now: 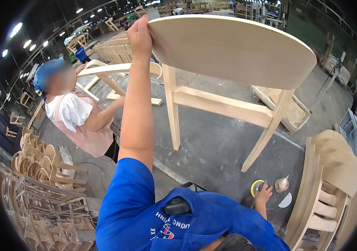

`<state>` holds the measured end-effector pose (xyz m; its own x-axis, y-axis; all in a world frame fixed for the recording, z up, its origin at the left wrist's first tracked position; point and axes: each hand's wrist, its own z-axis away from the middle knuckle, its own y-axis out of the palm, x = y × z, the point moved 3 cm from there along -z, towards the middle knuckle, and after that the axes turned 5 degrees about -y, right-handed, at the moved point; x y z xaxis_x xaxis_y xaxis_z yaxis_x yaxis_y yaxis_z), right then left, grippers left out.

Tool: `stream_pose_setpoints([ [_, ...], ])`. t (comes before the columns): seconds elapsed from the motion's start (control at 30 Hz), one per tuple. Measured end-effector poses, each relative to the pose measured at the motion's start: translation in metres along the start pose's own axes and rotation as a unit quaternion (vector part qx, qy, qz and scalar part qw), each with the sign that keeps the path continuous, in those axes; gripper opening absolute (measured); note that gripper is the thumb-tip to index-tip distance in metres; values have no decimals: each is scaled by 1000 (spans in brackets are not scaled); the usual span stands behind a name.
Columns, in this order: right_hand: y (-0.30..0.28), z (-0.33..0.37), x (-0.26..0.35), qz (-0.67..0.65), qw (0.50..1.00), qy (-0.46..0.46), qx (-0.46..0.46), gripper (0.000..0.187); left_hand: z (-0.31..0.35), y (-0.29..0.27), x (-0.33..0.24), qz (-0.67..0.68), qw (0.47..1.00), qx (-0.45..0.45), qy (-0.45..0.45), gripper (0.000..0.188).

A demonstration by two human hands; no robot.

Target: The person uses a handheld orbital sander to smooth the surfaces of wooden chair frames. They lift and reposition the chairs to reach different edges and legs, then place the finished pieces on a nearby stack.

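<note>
My left hand (pixel 140 38) is raised and closed round the upper left corner of a pale wooden chair frame. The frame has a wide curved panel (pixel 233 50), two legs and a crossbar (pixel 222 106). It stands tilted over the dark worktable (pixel 212 146). Low on the right, my right hand (pixel 264 195) grips a small round sander with a yellow-rimmed pad (pixel 255 188). Beside that hand stand a small open tub (pixel 281 184) with something white in it and a white half-round piece (pixel 285 201).
Left of the table a co-worker (pixel 76 108) in a blue cap handles a curved wooden chair frame (pixel 107 69). Stacked chair parts (pixel 329 167) rise at the right edge. A wooden crate (pixel 285 111) sits beyond the table. More chair frames (pixel 46 167) are stacked at lower left.
</note>
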<state>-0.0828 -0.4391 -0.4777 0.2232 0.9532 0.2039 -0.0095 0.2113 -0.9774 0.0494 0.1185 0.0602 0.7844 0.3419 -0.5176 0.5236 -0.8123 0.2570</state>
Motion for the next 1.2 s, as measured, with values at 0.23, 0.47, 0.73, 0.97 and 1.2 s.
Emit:
stream_pose_setpoints([
  [0.23, 6, -23, 0, -56, 998, 20, 22, 88, -9, -4, 2, -2, 999, 12, 48, 33],
  [0.47, 14, -36, -16, -163, 986, -22, -7, 80, -14, -11, 11, -15, 1000, 6, 3, 28],
  [0.73, -85, -65, -11, -352, 910, -80, -205, 70, -15, -18, 12, -21, 998, 26, -50, 31],
  [0.97, -274, -71, 77, -520, 721, -250, -385, 72, -14, -20, 13, 3, 998, 12, -59, 29],
  [1.2, -384, -60, 190, -561, 556, -295, -538, 68, -7, -26, -3, 20, 998, 52, -4, 27],
])
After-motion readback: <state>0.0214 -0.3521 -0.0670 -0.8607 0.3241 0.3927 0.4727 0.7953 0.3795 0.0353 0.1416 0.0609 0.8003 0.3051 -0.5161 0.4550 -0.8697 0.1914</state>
